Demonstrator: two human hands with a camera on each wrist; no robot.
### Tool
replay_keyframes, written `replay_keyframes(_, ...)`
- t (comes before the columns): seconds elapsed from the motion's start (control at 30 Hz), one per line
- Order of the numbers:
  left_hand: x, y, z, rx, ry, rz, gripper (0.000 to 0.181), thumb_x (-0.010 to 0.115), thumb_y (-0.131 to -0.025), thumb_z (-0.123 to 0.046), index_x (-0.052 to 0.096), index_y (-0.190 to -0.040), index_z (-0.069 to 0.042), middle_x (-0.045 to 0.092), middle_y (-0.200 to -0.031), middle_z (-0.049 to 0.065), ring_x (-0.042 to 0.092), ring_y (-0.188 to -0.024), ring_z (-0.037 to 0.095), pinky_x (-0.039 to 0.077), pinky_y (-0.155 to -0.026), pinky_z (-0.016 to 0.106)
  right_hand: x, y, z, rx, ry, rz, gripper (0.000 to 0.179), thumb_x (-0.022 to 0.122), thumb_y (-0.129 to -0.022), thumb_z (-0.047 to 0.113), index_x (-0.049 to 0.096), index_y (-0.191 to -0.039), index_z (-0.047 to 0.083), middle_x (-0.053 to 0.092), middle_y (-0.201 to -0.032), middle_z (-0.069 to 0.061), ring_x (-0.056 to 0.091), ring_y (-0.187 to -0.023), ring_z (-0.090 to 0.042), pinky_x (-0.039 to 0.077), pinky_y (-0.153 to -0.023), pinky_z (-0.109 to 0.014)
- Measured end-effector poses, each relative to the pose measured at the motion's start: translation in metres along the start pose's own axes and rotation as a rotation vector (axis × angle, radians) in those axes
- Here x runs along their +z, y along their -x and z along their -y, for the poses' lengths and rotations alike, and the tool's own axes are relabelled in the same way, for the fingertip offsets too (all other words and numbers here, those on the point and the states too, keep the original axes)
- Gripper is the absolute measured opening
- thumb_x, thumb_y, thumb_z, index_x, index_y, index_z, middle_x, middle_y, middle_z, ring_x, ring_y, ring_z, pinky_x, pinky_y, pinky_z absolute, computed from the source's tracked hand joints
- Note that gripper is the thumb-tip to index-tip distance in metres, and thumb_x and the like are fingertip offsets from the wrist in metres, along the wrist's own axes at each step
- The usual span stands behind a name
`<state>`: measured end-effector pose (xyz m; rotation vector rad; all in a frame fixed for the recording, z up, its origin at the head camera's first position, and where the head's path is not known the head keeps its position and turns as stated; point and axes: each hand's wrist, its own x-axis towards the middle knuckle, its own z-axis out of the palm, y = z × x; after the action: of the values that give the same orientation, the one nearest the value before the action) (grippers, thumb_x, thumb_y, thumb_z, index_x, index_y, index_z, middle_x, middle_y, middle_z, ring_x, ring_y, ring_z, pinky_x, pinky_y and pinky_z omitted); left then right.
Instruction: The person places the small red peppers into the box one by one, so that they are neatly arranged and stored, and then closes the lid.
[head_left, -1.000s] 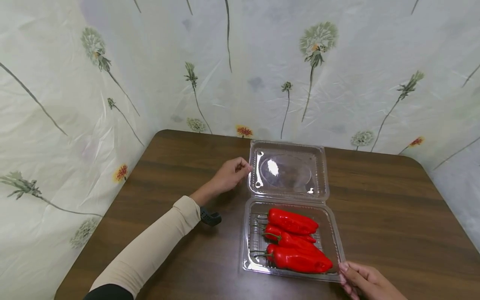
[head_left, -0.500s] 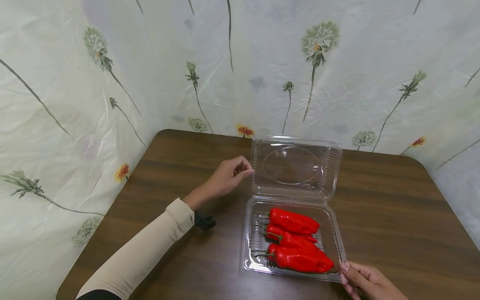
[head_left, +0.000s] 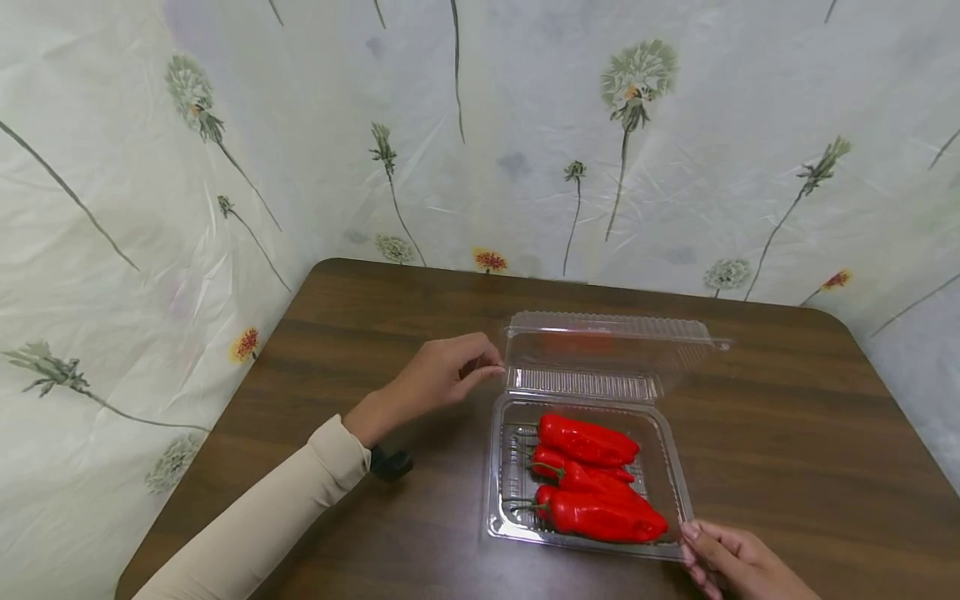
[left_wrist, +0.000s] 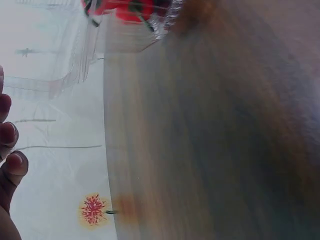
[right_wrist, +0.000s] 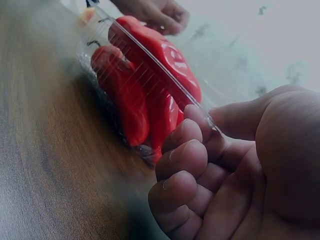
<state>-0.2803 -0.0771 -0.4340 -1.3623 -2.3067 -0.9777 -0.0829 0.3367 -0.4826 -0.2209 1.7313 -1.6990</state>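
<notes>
A clear plastic hinged container [head_left: 577, 546] stands on the table with several glossy red peppers [head_left: 603, 514] lying in its base, green stems to the left. Its see-through lid [head_left: 583, 383] is tilted up over the hinge at the back. My left hand [head_left: 453, 367] pinches the lid's left edge with thumb and fingers in the head view; the left wrist view shows just its fingertips [left_wrist: 15, 162] at the left border. My right hand [head_left: 738, 554] grips the near right corner of the base, the rim [right_wrist: 180, 89] between thumb and curled fingers in the right wrist view.
Brown wood-grain table [head_left: 787, 417] with rounded far corners lies under the container. Behind it hangs a pale flower-printed sheet [head_left: 517, 125]. A dark band [head_left: 392, 464] shows at the left wrist, beside a cream sleeve [head_left: 285, 508].
The lid has swung up from lying back to a raised tilt towards me. My left hand has moved nearer along with it. My right hand, the base and the peppers have stayed put.
</notes>
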Motion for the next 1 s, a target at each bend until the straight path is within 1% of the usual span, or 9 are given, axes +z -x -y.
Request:
replay_keyframes(0.13,-0.001,0.005,-0.007,0.087,-0.074,0.009,0.014,0.074,-0.093,-0.023,0.066,-0.101,-0.015,0.057,-0.082,-0.009,0.046,-0.067,0.002,0.041,-0.061,0.014,-0.001,-0.001,0.000,-0.012,-0.020,0.020,0.040,0.028,-0.112,0.017,0.042,-0.102,-0.019,0.062,-0.083,0.006,0.061,-0.073,-0.003,0.054,-0.065,-0.026)
replay_keyframes(0.2,-0.001,0.008,-0.010,0.120,-0.088,0.018,0.014,0.076,-0.091,-0.021,0.068,-0.101,-0.015,0.060,-0.084,-0.009,0.049,-0.069,0.001,0.043,-0.063,0.012,-0.002,-0.001,-0.001,-0.026,-0.023,0.026,0.039,0.028,-0.112,0.016,0.043,-0.101,-0.019,0.061,-0.081,0.003,0.060,-0.070,-0.006,0.054,-0.064,-0.026)
replay_keyframes(0.3,0.000,0.012,-0.015,0.155,-0.105,0.039,0.016,0.079,-0.088,-0.016,0.070,-0.102,-0.015,0.064,-0.091,-0.008,0.055,-0.075,0.001,0.046,-0.068,0.010,-0.002,-0.001,-0.002,-0.013,-0.016,0.017,0.039,0.029,-0.112,0.017,0.044,-0.101,-0.018,0.061,-0.081,0.004,0.059,-0.070,-0.006,0.054,-0.064,-0.025)
replay_keyframes(0.4,0.001,0.017,-0.017,0.170,-0.121,0.066,0.018,0.079,-0.088,-0.015,0.070,-0.103,-0.015,0.066,-0.093,-0.008,0.058,-0.078,0.001,0.048,-0.072,0.010,-0.003,-0.001,-0.003,0.014,-0.012,0.003,0.041,0.030,-0.112,0.020,0.045,-0.101,-0.017,0.061,-0.080,0.004,0.058,-0.069,-0.006,0.053,-0.064,-0.024)
replay_keyframes(0.43,0.002,0.019,-0.017,0.179,-0.128,0.069,0.017,0.079,-0.089,-0.016,0.070,-0.103,-0.015,0.066,-0.093,-0.008,0.057,-0.078,0.001,0.047,-0.072,0.010,-0.002,-0.001,-0.002,0.037,-0.012,-0.007,0.041,0.031,-0.112,0.022,0.046,-0.101,-0.016,0.062,-0.082,0.007,0.059,-0.072,-0.003,0.053,-0.064,-0.023)
replay_keyframes(0.67,0.008,0.030,-0.016,0.221,-0.222,0.109,0.015,0.073,-0.095,-0.025,0.070,-0.106,-0.017,0.061,-0.089,-0.008,0.050,-0.073,0.003,0.043,-0.064,0.012,-0.001,0.000,-0.004,0.075,-0.050,-0.026,0.039,0.034,-0.112,0.026,0.056,-0.100,-0.004,0.062,-0.082,0.005,0.059,-0.072,-0.004,0.052,-0.063,-0.020)
replay_keyframes(0.77,0.012,0.035,-0.015,0.244,-0.268,0.119,0.015,0.069,-0.097,-0.028,0.070,-0.106,-0.016,0.058,-0.087,-0.008,0.048,-0.072,0.003,0.042,-0.061,0.014,-0.002,0.001,-0.005,0.045,-0.059,-0.005,0.037,0.033,-0.112,0.022,0.057,-0.103,-0.005,0.064,-0.084,0.005,0.060,-0.074,-0.004,0.052,-0.065,-0.019)
replay_keyframes(0.9,0.016,0.040,-0.014,0.250,-0.283,0.127,0.016,0.068,-0.098,-0.029,0.070,-0.106,-0.016,0.059,-0.087,-0.008,0.047,-0.071,0.003,0.042,-0.060,0.014,-0.005,0.001,-0.008,-0.033,-0.080,0.045,0.036,0.029,-0.112,0.015,0.056,-0.109,-0.008,0.065,-0.090,0.005,0.061,-0.078,-0.002,0.052,-0.067,-0.017)
replay_keyframes(1.0,0.018,0.043,-0.014,0.252,-0.285,0.131,0.015,0.068,-0.098,-0.028,0.070,-0.107,-0.016,0.061,-0.089,-0.008,0.049,-0.073,0.003,0.045,-0.061,0.015,-0.006,0.001,-0.011,-0.053,-0.097,0.061,0.036,0.028,-0.112,0.013,0.058,-0.107,-0.005,0.065,-0.092,0.006,0.061,-0.080,-0.003,0.053,-0.069,-0.018)
